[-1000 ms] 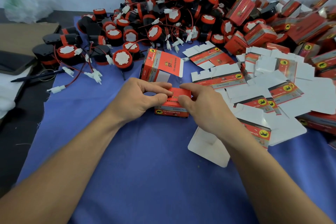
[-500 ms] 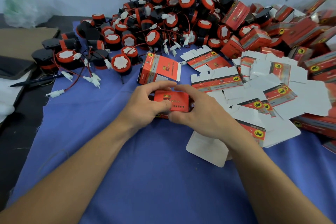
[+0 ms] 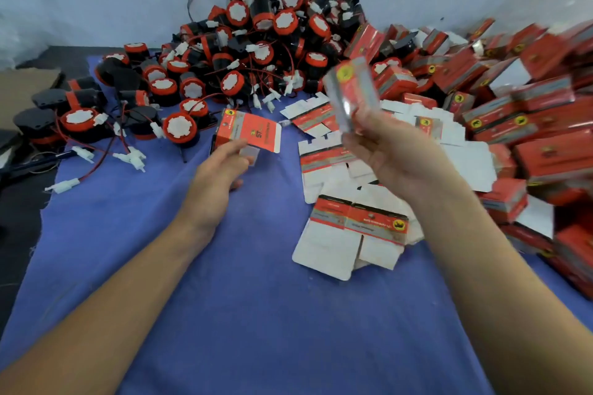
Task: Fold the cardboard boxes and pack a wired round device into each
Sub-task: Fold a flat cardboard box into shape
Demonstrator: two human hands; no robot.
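Right fingers clamp the closed box just above them; I'd drop it on the boxed pile to their right. Left fingers, loosely apart, hover at the half-folded box; grip its walls squarely.

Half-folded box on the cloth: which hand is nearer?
Left. The left hand is just below the half-folded box; the right hand, raised to its right, grips a red box.

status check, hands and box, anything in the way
Right hand grips a red box, raised, blurred. Left hand open, at the part-folded box. Flat blanks beside; nothing in the way.
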